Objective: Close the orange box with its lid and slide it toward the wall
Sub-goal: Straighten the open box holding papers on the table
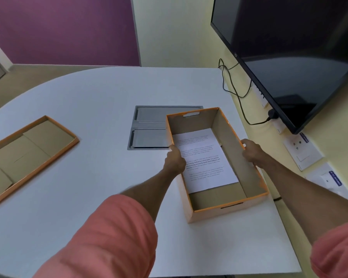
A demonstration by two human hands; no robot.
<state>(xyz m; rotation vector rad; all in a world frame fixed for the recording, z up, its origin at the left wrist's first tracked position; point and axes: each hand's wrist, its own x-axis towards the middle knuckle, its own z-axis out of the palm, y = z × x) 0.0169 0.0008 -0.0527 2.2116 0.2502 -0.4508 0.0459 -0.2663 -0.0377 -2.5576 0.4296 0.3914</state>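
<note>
An open orange box (229,209) holding a printed sheet (205,159) is gripped by the left hand (174,160) and right hand (252,151). Its lid (26,155) lies apart on the white table (100,109) by a yellow wall (175,31).

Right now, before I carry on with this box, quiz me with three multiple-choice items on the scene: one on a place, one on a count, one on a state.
1. Where is the lid?
A. on the box
B. on the table, far to the left of the box
C. leaning against the monitor

2. How many hands touch the orange box?
A. none
B. one
C. two

3. What state is the box in?
A. open, a printed sheet inside
B. closed
C. open and empty

Answers:
1 B: the lid lies inside-up on the table, well apart from the box.
2 C: the left hand grips the left wall and the right hand the right wall.
3 A: the top is uncovered and the printed sheet lies on the bottom.
</note>
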